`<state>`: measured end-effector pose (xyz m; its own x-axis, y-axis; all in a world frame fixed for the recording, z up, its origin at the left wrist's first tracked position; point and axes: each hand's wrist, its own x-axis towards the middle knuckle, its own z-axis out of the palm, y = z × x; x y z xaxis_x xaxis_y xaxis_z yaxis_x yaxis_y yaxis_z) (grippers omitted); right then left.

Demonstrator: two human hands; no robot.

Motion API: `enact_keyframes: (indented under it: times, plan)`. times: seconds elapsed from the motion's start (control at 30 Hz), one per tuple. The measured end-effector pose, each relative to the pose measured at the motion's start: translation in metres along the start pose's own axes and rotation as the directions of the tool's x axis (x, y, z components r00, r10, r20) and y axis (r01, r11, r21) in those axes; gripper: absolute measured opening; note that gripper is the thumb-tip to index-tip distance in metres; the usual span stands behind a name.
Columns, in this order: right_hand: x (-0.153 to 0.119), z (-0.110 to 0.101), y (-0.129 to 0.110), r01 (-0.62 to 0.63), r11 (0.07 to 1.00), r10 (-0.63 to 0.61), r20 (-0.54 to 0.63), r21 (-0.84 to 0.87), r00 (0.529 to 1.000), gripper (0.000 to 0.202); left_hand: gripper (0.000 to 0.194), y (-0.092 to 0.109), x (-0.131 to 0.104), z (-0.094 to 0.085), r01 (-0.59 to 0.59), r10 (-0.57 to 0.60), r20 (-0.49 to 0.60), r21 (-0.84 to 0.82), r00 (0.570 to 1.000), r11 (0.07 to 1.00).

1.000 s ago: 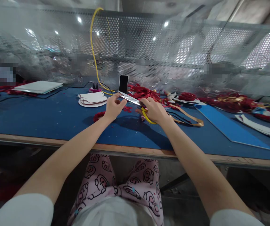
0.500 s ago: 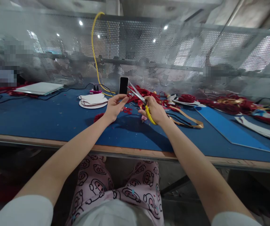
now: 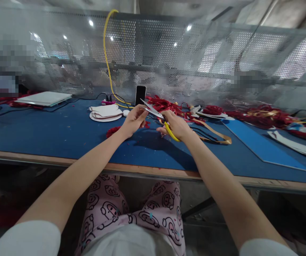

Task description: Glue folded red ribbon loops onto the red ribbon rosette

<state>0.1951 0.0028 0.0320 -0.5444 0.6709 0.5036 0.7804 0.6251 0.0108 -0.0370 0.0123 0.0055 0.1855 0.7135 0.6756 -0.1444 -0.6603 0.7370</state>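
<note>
My right hand (image 3: 176, 124) grips a pair of scissors (image 3: 154, 111) by its yellow handles, with the partly open blades pointing up and left. My left hand (image 3: 135, 120) is closed in a pinch right at the blades. Whatever its fingers hold is too small or hidden to make out. Below my left wrist a dark red fuzzy piece (image 3: 112, 131) lies on the blue tabletop (image 3: 83, 137). Behind the scissors sits a heap of red ribbon (image 3: 166, 105).
A phone (image 3: 140, 94) stands upright at the back. White card pieces (image 3: 105, 112) lie left of my hands. To the right are a loop of gold ribbon (image 3: 217, 137), a blue board (image 3: 262, 145) and white strips (image 3: 297, 145). A perforated metal screen (image 3: 155, 53) rises behind.
The scissor blades have tipped lower and moved left onto the fingertips of my left hand. My left fingers have drawn closer together; both arms stay almost where they were.
</note>
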Motion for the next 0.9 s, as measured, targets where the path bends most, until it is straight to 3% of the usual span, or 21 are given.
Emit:
enact_keyframes:
  times: [0.2, 0.67, 0.8, 0.9]
  plan:
    - [0.0, -0.002, -0.003, 0.007, 1.0, -0.006, 0.013, -0.018, 1.0, 0.065, 0.024, 0.003, -0.001, 0.001, 0.054, -0.054, -0.007, 0.052, 0.999, 0.997]
    - [0.002, 0.002, 0.0, 0.023, 0.999, -0.022, -0.032, 0.041, 0.999, 0.056, 0.027, 0.003, -0.003, -0.001, 0.04, -0.039, -0.017, 0.05, 0.999, 0.998]
    - [0.004, 0.003, 0.003, -0.008, 0.989, 0.02, -0.08, 0.147, 0.997, 0.059, 0.029, 0.005, -0.003, 0.001, 0.054, -0.054, -0.002, 0.017, 0.999, 0.998]
    - [0.005, 0.001, 0.009, -0.114, 0.975, 0.141, -0.132, 0.191, 0.981, 0.063, 0.033, 0.004, -0.002, 0.002, 0.055, -0.054, 0.016, -0.029, 0.998, 0.998]
